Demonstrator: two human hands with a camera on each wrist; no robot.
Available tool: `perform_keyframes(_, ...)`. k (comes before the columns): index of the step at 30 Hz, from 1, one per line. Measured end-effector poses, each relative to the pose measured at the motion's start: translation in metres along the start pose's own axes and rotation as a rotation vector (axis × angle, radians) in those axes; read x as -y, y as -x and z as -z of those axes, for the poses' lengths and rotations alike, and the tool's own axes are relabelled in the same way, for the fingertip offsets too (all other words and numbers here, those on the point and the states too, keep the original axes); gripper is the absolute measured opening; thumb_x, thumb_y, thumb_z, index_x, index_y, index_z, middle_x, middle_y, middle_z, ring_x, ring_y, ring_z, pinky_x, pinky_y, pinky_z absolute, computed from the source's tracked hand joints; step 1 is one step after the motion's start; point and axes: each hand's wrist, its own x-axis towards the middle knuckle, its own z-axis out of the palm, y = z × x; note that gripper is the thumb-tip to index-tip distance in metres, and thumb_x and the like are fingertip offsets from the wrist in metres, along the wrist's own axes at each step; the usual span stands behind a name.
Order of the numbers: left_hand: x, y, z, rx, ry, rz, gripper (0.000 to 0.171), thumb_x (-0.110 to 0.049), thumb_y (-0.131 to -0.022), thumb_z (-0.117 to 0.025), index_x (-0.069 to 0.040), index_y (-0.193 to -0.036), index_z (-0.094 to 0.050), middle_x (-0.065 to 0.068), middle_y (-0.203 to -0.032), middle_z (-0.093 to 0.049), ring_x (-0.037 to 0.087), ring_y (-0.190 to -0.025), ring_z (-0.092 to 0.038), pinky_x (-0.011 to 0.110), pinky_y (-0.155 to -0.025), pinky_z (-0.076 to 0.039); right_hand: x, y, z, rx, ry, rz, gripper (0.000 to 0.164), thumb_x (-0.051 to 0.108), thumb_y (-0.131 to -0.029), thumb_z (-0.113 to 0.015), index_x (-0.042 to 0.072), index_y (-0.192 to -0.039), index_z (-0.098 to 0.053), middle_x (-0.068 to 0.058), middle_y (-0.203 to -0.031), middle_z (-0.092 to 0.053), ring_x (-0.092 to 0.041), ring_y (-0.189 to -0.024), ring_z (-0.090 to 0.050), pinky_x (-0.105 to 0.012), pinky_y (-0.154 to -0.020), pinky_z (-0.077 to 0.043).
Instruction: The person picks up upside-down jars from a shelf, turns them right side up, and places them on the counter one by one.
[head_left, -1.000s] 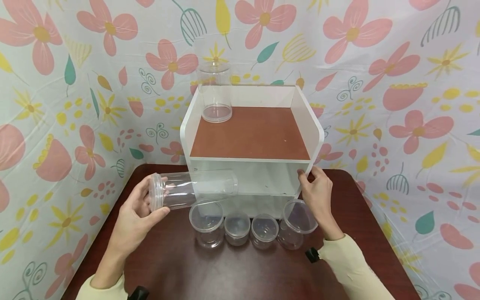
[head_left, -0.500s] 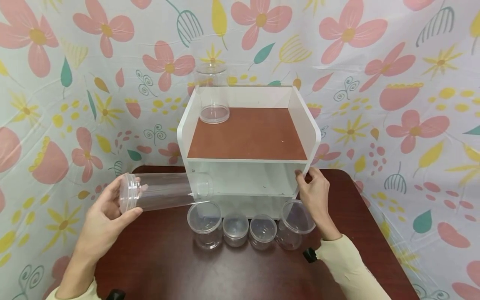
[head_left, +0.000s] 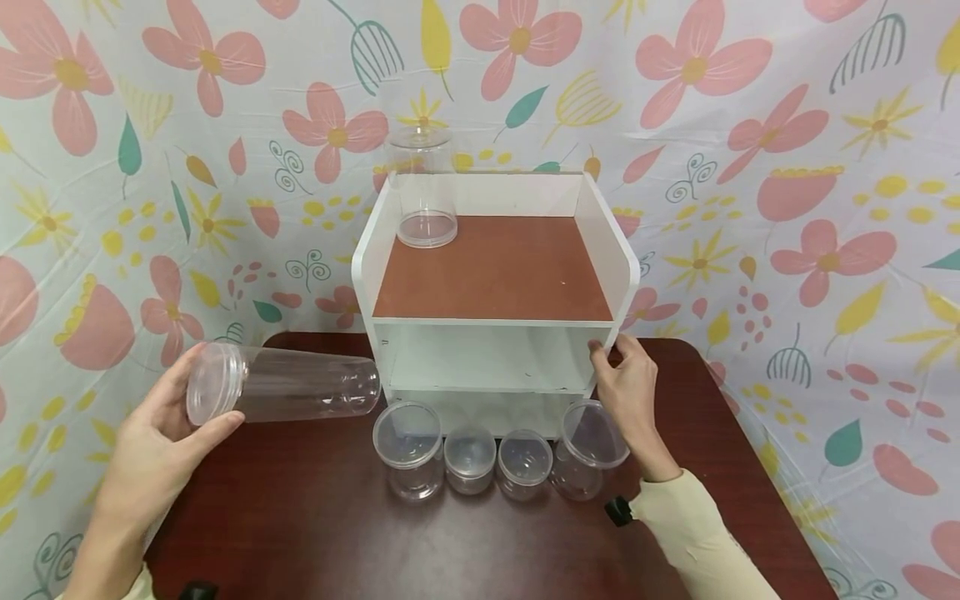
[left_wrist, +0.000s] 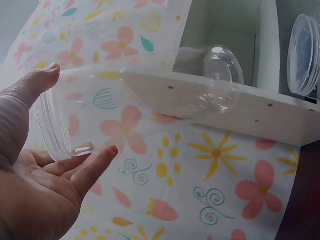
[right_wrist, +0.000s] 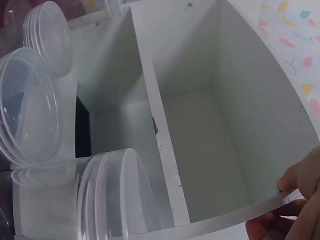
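My left hand (head_left: pixel 153 450) grips a tall clear plastic jar (head_left: pixel 307 385) by its lidded end. The jar lies sideways in the air, its base pointing right toward the shelf unit's left side. In the left wrist view, thumb and fingers are round the jar's lid end (left_wrist: pixel 52 125). My right hand (head_left: pixel 630 387) pinches the right side panel's front edge of the white shelf unit (head_left: pixel 626 267), just below the brown top. In the right wrist view, thumb and fingers (right_wrist: pixel 287 220) lie on either side of that panel edge.
Another tall clear jar (head_left: pixel 426 192) stands at the back left of the brown top shelf (head_left: pixel 495 275). Several lidded clear jars stand in a row before the unit, among them a larger left jar (head_left: pixel 408 442) and a right jar (head_left: pixel 592 442). The dark table (head_left: pixel 420 558) supports everything.
My left hand has moved left with the jar, away from the front of the shelf unit, and the lid has turned more toward the head camera. The right hand keeps its hold.
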Motion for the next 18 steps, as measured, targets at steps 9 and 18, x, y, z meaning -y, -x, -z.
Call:
perform_keyframes(9,-0.0032,0.0006,0.0089,-0.06,-0.242,0.147,0.082,0.012,-0.092,-0.069,-0.012,-0.161,-0.035,-0.004,-0.143,-0.053,0.0,-0.111,-0.064,0.01,-0.087,-0.05,-0.0006,0.0005,-0.0005,0.003,-0.007,0.02,0.009,0.001,-0.093,-0.071,-0.005,-0.087,-0.07,-0.017,-0.079,-0.063,-0.026,-0.067,-0.058,-0.016,-0.06,-0.036)
perform_keyframes(18,0.0036,-0.0056,0.0045,-0.001,-0.712,0.303,0.089,-0.024,-0.093,-0.08,-0.015,-0.165,-0.027,0.027,-0.152,-0.043,-0.002,-0.117,-0.058,0.002,-0.08,-0.042,-0.0022,0.0002,-0.0006,-0.005,0.005,0.029,0.007,0.002,-0.092,-0.071,-0.005,-0.09,-0.071,-0.018,-0.081,-0.065,-0.027,-0.068,-0.059,-0.017,-0.061,-0.036)
